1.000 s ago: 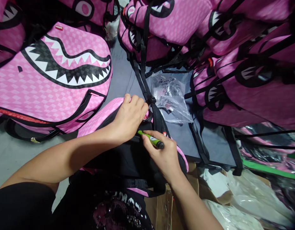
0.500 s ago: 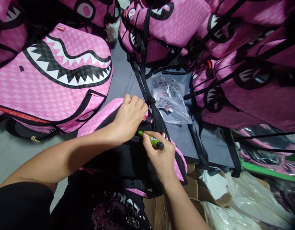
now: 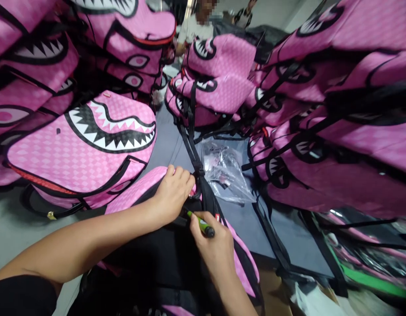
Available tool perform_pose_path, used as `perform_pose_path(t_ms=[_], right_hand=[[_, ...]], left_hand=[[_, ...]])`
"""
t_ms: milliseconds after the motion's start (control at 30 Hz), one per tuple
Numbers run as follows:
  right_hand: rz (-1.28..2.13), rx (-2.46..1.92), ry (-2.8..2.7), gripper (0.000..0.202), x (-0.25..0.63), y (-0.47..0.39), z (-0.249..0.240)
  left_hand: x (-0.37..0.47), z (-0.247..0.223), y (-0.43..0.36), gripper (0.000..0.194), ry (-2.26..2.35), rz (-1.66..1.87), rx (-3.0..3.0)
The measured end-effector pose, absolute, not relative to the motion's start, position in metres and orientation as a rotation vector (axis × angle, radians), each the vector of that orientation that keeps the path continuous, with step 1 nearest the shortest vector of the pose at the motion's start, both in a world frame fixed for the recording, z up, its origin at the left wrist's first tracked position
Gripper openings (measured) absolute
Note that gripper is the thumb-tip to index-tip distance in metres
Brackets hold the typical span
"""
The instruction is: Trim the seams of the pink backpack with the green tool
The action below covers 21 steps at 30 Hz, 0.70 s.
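Observation:
A pink checkered backpack (image 3: pixel 142 186) lies in front of me with its black back panel facing up. My left hand (image 3: pixel 173 193) is closed over its upper edge, fingers curled down beside the straps. In a pinch grip, my right hand (image 3: pixel 216 248) holds a green marker pen (image 3: pixel 203 225) with a black end. The pen's front end points at the black fabric just below my left hand; I cannot tell whether the tip touches. Black straps (image 3: pixel 193 151) run from the bag's top away across the grey table (image 3: pixel 170 131).
A clear plastic bag (image 3: pixel 224 171) lies beyond my right hand. At left rests another pink backpack (image 3: pixel 84 153) with a shark-mouth print. Stacked pink backpacks (image 3: pixel 219 74) line the back and right. A person (image 3: pixel 196 30) is at the far side. Cartons and wrapping (image 3: pixel 311 298) lie at lower right.
The view has tilted up, so everything sits lower and the person at the back now shows. Both hands keep nearly the same place on the backpack, the marker pen still in my right.

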State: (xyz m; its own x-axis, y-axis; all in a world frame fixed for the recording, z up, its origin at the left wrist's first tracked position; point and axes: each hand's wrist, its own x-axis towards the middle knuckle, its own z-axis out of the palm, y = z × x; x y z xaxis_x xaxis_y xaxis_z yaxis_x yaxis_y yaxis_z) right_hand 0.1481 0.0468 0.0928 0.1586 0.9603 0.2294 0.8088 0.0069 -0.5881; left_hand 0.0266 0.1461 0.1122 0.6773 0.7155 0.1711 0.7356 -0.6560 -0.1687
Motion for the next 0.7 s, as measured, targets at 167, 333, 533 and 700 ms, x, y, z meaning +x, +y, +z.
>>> perform_pose_path(t_ms=[167,333,533,700], right_hand=[[0.403,-1.775,-1.637,0.025,0.149,0.044,0.089],[0.549,-1.761,-1.496,0.032,0.152,0.036,0.087],[0.983,-1.504,-1.438,0.035,0.135,0.031,0.093],[1.0,-1.498,-1.497,0.03,0.121,0.025,0.089]], left_hand=[[0.021,0.127,0.152,0.063,-1.097,0.005,-2.704],[-0.008,0.159,0.155,0.115,-1.24,0.305,-2.854],[-0.022,0.155,0.129,0.143,-1.503,0.243,-2.797],[-0.02,0.142,0.111,0.14,-1.511,0.376,-2.594]])
